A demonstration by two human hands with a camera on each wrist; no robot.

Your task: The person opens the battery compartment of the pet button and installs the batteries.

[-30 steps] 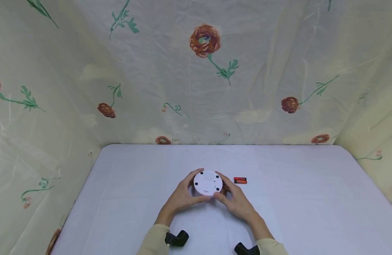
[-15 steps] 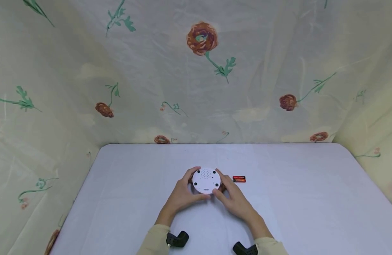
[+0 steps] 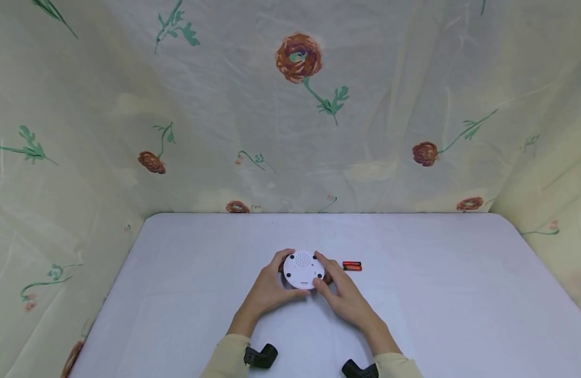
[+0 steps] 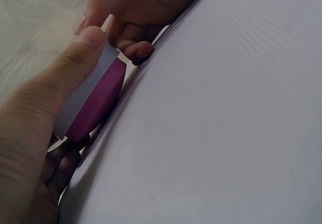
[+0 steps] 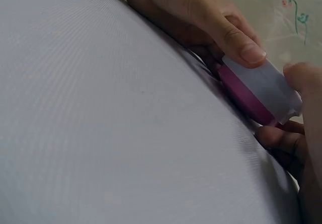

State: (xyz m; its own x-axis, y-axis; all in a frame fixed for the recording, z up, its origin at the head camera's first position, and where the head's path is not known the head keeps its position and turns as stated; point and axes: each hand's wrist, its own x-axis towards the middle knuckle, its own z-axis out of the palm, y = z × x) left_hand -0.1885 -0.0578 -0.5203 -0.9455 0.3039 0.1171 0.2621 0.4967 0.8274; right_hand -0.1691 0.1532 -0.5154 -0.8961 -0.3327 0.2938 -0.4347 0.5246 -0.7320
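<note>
Looking light, stiff and perhaps slippery, the white disc [image 3: 302,270] is pinched by its rim, the likeliest hold, in left hand [image 3: 268,290] and right hand [image 3: 345,295] over the surface [image 3: 427,294], its purple side [image 4: 102,103] downward (resting or lifted, that can't be told) and hidden from the head view.

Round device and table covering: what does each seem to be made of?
Round device: probably moulded plastic, matte, being smooth with even white and magenta colour. Table covering: likely woven fabric, dull, with fine ribbed lines in the wrist views; fibre unclear.
</note>
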